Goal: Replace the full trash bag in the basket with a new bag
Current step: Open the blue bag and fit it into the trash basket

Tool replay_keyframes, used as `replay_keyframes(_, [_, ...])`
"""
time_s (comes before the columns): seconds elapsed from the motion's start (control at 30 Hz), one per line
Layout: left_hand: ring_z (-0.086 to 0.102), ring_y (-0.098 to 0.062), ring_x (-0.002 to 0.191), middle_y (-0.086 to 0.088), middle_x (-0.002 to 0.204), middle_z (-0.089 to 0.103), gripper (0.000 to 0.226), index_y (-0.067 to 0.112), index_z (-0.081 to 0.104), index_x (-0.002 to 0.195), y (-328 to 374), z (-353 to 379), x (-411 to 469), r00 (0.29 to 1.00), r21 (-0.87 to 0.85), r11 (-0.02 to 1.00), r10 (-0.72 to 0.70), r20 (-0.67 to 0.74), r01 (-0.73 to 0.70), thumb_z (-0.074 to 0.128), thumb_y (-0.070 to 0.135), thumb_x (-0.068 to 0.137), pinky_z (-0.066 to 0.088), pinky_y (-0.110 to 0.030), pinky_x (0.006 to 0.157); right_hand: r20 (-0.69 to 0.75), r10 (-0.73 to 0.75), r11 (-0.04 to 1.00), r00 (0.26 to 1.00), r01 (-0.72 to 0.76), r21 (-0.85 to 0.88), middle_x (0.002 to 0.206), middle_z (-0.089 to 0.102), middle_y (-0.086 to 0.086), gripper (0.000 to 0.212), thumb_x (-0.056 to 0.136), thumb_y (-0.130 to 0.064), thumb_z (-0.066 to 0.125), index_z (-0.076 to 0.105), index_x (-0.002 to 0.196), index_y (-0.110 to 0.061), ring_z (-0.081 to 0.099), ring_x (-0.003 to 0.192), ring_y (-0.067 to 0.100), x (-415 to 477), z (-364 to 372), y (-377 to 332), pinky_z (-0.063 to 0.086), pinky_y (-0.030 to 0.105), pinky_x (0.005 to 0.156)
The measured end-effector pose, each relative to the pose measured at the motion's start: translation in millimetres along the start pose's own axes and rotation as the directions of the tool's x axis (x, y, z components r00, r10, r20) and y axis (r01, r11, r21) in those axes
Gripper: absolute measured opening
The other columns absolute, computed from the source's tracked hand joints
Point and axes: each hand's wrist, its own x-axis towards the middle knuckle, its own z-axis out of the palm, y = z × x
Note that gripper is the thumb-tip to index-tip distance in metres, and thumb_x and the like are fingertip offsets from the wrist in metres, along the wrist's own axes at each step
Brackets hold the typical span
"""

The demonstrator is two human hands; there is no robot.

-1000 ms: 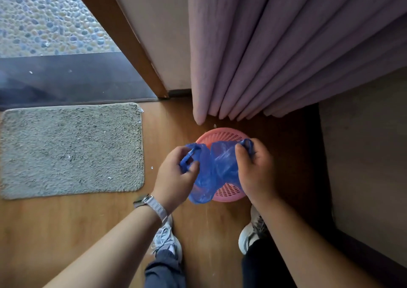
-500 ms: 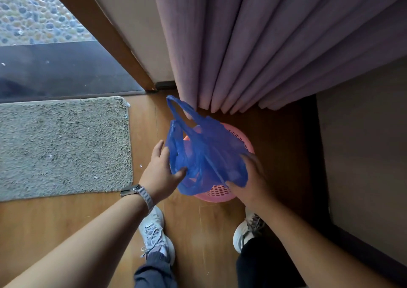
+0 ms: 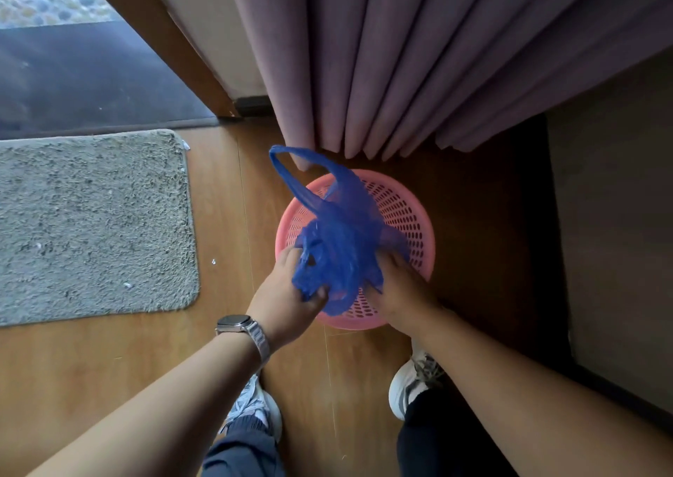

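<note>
A round pink perforated basket (image 3: pixel 408 218) stands on the wooden floor below the curtain. A thin blue plastic bag (image 3: pixel 342 236) hangs crumpled over the basket's near half, one handle loop sticking up toward the curtain. My left hand (image 3: pixel 287 294) grips the bag's left side at the basket's near-left rim. My right hand (image 3: pixel 400 290) grips the bag's right side, over the near rim. The inside of the basket shows pink mesh at the right; the rest is hidden by the bag.
Purple curtain folds (image 3: pixel 418 57) hang just behind the basket. A grey shaggy mat (image 3: pixel 91 221) lies to the left by the doorway. A dark panel (image 3: pixel 619 221) rises at the right. My two shoes (image 3: pixel 411 378) stand just in front of the basket.
The bag has dropped from a raised, spread shape into a crumpled bunch lower over the basket. Both hands have moved down and closer together at the near rim.
</note>
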Motion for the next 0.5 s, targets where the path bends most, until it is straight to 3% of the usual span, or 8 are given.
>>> replay_keyframes(0.07, [0.054,-0.019,0.106,0.0,0.127,0.05,0.044,0.019,0.05,0.119,-8.1,4.9,1.4,1.0,0.038,0.999,0.011,0.003,-0.011,0.06,0.036,0.08,0.045,-0.03,0.082,0.027,-0.006,0.998,1.0,0.008,-0.061,0.121,0.053,-0.01,0.032,0.091,-0.033,0.06,0.044,0.119,-0.034,0.056,0.107,0.011,7.4,6.7,-0.6,0.051,0.031,0.087])
replay_keyframes(0.17, [0.049,-0.018,0.112,-0.003,0.126,0.05,0.037,0.015,0.054,0.115,-16.0,6.2,0.8,0.999,0.028,0.999,0.021,-0.04,-0.02,0.064,0.023,0.08,0.038,-0.024,0.086,-0.065,-0.015,1.0,0.998,0.015,0.007,0.107,0.055,-0.01,0.018,0.091,-0.029,0.059,0.049,0.105,-0.031,0.057,0.094,0.01,11.8,11.1,-3.7,0.048,0.026,0.078])
replay_keyframes(0.23, [0.05,-0.013,0.109,-0.001,0.125,0.052,0.036,0.02,0.055,0.113,-16.4,3.3,-1.2,0.997,-0.005,0.999,0.032,-0.07,-0.032,0.058,0.032,0.079,0.04,-0.024,0.087,-0.123,-0.017,1.0,0.992,0.018,0.003,0.106,0.055,-0.007,0.017,0.09,-0.025,0.06,0.052,0.105,-0.026,0.058,0.092,0.013,5.7,7.8,-7.8,0.05,0.028,0.075])
replay_keyframes(0.3, [0.052,-0.01,0.1,0.001,0.118,0.055,0.036,0.024,0.055,0.109,-15.6,-0.2,-4.6,0.996,-0.011,1.0,0.025,-0.087,-0.026,0.051,0.042,0.077,0.041,-0.023,0.082,-0.221,-0.192,0.978,0.956,0.169,-0.119,0.105,0.061,0.003,0.018,0.088,-0.018,0.059,0.059,0.106,-0.014,0.061,0.093,0.021,-4.2,-0.6,-17.0,0.055,0.034,0.076])
replay_keyframes(0.37, [0.052,-0.008,0.093,0.004,0.11,0.056,0.034,0.028,0.054,0.104,-13.1,-3.2,-8.1,0.993,-0.022,1.0,0.011,-0.118,-0.014,0.05,0.046,0.077,0.04,-0.022,0.078,-0.26,-0.438,0.892,0.86,0.382,-0.24,0.098,0.064,0.01,0.018,0.084,-0.011,0.058,0.064,0.1,-0.005,0.062,0.088,0.026,-16.2,-9.6,-32.9,0.055,0.039,0.073])
replay_keyframes(0.43, [0.053,-0.006,0.092,0.005,0.105,0.057,0.027,0.034,0.052,0.101,-10.8,-6.0,-10.7,0.988,-0.053,0.998,0.017,-0.152,-0.025,0.052,0.044,0.076,0.042,-0.023,0.078,-0.204,-0.597,0.791,0.776,0.526,-0.314,0.099,0.065,0.011,0.02,0.081,-0.01,0.055,0.065,0.097,-0.005,0.062,0.089,0.029,-23.6,-14.0,-50.6,0.054,0.042,0.074])
replay_keyframes(0.5, [0.054,-0.005,0.088,0.007,0.099,0.057,0.021,0.039,0.05,0.096,-10.8,-7.7,-11.7,0.985,-0.068,0.997,0.03,-0.173,-0.042,0.054,0.04,0.076,0.045,-0.025,0.076,-0.087,-0.661,0.715,0.745,0.591,-0.375,0.109,0.065,0.01,0.026,0.082,-0.016,0.052,0.066,0.102,-0.008,0.061,0.1,0.028,-24.1,-14.6,-65.5,0.053,0.04,0.082])
